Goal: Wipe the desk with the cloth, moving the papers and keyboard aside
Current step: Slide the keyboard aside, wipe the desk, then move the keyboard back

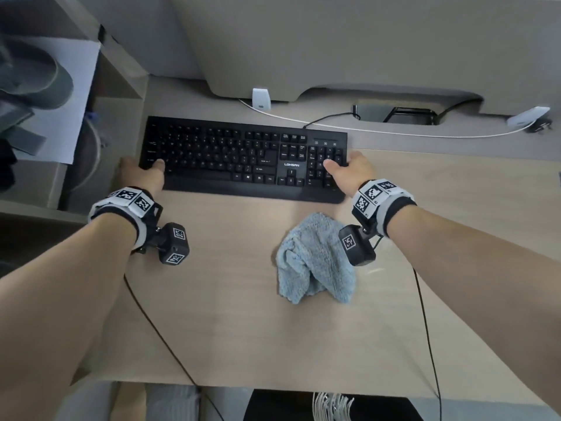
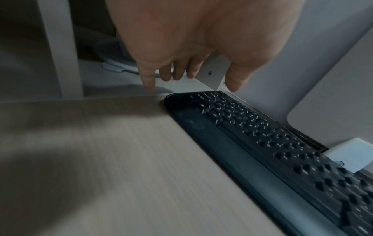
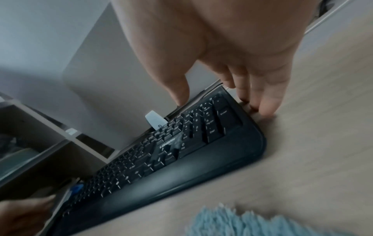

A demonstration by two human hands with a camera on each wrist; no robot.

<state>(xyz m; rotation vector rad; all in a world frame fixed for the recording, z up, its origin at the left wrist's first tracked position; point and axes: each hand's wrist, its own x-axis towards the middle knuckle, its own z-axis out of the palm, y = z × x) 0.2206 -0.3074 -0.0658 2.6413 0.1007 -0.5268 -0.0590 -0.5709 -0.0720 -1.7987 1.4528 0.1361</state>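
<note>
Blue cloth point(image 1: 314, 259): soft and fluffy, it lies bunched on the wooden desk point(image 1: 243, 329), near the person and just below the right wrist. No hand holds it. I think it waits there so both hands are free for the bigger thing first.

Black keyboard point(image 1: 243, 159): it lies flat on the desk, past the cloth, close to the back edge. Its black wire point(image 1: 331, 117) runs off behind it toward a hole in the desk.

Left hand point(image 1: 142, 173): it is at the left end of the keyboard. The thumb lies on the corner keys and the fingers reach down beside the edge. The fingers are spread wide, and I cannot tell if they really squeeze yet.

Right hand point(image 1: 349, 168): it is at the right end, thumb over the number keys, fingertips point(image 3: 268, 110) touching the desk just beside the edge. It looks like a loose hold, not a tight one.

Why two hands: the keyboard is long, so one hand at each end keeps it level when it moves.

Papers: a white sheet point(image 1: 76, 95) shows on the shelf far to the left. None lie on the desk.

White cable point(image 1: 364, 130): it snakes along the back, so a careful push is best.
</note>
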